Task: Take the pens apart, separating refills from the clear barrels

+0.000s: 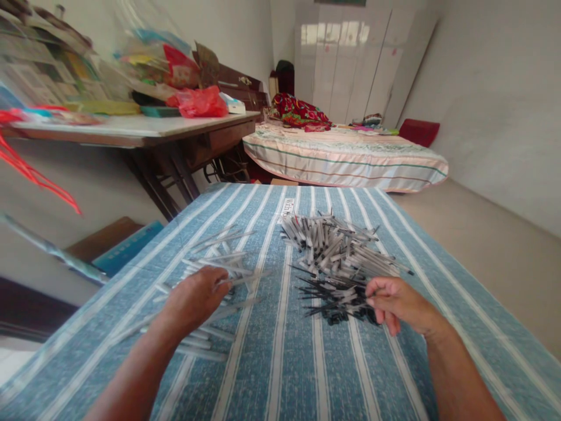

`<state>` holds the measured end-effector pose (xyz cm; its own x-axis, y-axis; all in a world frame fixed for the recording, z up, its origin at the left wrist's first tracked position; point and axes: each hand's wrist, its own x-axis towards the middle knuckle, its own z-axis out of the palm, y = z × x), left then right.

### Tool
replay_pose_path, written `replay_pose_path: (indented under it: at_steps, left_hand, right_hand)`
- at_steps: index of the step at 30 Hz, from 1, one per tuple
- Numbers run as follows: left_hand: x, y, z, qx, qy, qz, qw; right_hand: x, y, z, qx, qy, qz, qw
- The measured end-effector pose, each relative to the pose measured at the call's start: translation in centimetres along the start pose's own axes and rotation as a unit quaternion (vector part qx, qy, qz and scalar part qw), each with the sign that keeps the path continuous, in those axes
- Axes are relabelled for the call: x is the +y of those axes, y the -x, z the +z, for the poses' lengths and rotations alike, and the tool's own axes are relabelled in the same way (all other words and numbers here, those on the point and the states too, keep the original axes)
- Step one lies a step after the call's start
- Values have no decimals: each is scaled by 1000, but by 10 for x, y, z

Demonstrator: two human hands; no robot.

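On the left of the cloth lies a loose spread of clear, whitish pen barrels (204, 345). My left hand (199, 295) is over them, thumb and fingers pinched on one pale pen barrel (241, 279) that points right. A heap of whitish pen tubes with dark ends (331, 242) lies at the middle right. Just nearer to me sits a pile of thin black pen parts (335, 298), some with pale sections. At that pile's right edge my right hand (397, 301) has thumb and forefinger closed together; whatever is between them is too small to make out.
A blue cloth with white stripes (280, 362) covers the table. To the left stands a desk (153, 130) with bags and a red plastic bag (199, 102). A bed (346, 155) and a white wardrobe (342, 70) are beyond; a blue box (127, 251) sits beside the table.
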<state>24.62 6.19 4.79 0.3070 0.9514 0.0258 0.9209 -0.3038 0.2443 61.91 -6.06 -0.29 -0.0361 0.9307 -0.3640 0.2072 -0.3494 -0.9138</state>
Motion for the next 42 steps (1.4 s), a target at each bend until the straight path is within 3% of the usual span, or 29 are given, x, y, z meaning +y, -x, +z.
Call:
replay_pose_path:
  at_steps: [3,7,10,14,19,24,29,34,38,42]
  left_hand:
    - [7,1,4,47,-99,4,994]
    - [36,-9,11,70,-106,65,990]
    - [66,-32,24,45,-110,167,979]
    - [94,-78,52,45,-118,216,968]
    - [101,-120,77,61,-121,258,957]
    - [92,-131,81,75,-113,303,943]
    - [98,-110,68,104,-108,338,929]
    - [120,-41,57,114,-114,373,914]
    - [131,9,57,63,-72,387,917]
    - [130,28,57,26,-26,388,921]
  right_hand:
    - [-3,2,1,-4,7,-4,1000]
    - [-9,4,9,-49,8,-25,998]
    - [-11,3,18,-83,8,-33,996]
    - [-8,-1,25,-102,-3,-39,994]
    - [-7,-4,24,-102,-19,-39,994]
    - [-8,-5,24,-94,-12,-34,995]
    - [-12,-4,30,-75,-22,-57,995]
    - [-22,-5,46,-4,-22,-121,992]
    - [-22,-7,60,-1,1,-133,991]
    - [-19,-7,66,-37,2,-129,991]
